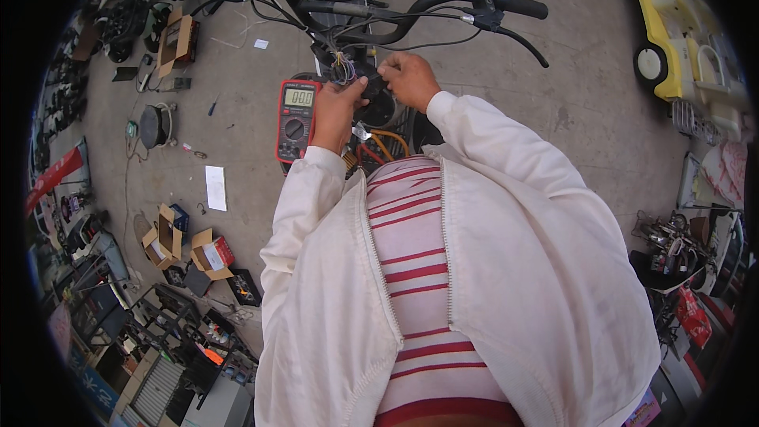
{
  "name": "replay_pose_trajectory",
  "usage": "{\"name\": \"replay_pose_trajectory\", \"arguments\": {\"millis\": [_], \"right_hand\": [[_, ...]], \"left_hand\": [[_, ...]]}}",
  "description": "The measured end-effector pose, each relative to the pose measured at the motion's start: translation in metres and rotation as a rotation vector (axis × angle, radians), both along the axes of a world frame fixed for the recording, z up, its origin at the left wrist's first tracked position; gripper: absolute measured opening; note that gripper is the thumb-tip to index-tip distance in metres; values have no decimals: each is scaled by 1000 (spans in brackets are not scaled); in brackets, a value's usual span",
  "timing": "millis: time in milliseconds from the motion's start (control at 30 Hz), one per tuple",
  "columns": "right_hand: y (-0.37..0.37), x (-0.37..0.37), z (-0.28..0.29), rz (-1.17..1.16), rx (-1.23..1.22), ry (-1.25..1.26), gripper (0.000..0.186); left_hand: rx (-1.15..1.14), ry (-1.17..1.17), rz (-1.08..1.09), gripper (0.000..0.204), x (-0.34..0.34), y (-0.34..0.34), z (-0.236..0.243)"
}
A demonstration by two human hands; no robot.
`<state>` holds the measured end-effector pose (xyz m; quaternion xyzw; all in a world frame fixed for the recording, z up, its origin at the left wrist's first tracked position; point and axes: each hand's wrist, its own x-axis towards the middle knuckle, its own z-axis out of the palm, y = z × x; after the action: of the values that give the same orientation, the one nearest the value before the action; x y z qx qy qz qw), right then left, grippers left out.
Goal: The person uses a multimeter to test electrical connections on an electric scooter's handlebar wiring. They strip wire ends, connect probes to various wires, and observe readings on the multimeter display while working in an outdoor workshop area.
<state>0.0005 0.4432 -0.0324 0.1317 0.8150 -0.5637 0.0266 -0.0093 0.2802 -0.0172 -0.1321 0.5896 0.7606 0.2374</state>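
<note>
At the far left of the frame, a red cloth (pixel 57 180) hangs over some things; it is too far off to read. In the lower left is a blue sheet (pixel 95 386) with white marks that are bent and too small to make out. A round reel (pixel 150 128) sits on the floor (pixel 237 119) in the upper left. Lower down, an open box (pixel 220 255) has a red side with small, blurry print. Near it lies a white paper (pixel 215 188).

Left of the top middle is the red meter (pixel 297 122). Its gray screen shows digits, and tiny print runs around its black dial. Just beside it, the left hand (pixel 338 111) is by the wires (pixel 343 69), under the handlebar (pixel 348 9) in the upper middle. Its grip is bent in, but I cannot tell what it holds. Orange cables (pixel 389 142) curve below the hands.

The right hand (pixel 413 81) is just right of the wires. Its fingertips are close together; I cannot tell if something thin is between them.

In the upper right is a yellow toy car (pixel 660 20). Lower right, a red bag (pixel 693 316) has pale marks, too blurry to read.
</note>
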Motion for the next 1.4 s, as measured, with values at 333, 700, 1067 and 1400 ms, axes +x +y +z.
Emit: {"name": "replay_pose_trajectory", "arguments": {"millis": [333, 700, 1067, 1400], "right_hand": [[1, -7, -23, -35, -16, -6, 19], [2, -8, -21, -49, -51, -42, 19], [6, 0, -16, -48, -33, 3, 19], [48, 4, -28, -236, -340, -312, 19]], "left_hand": [[-73, 21, 54, 16, -2, 4, -16], [2, 28, 35, 16, -1, 3, -23], [8, 54, 41, 9, 1, 5, -14], [12, 67, 118, 12, 6, -1, -11]]}}
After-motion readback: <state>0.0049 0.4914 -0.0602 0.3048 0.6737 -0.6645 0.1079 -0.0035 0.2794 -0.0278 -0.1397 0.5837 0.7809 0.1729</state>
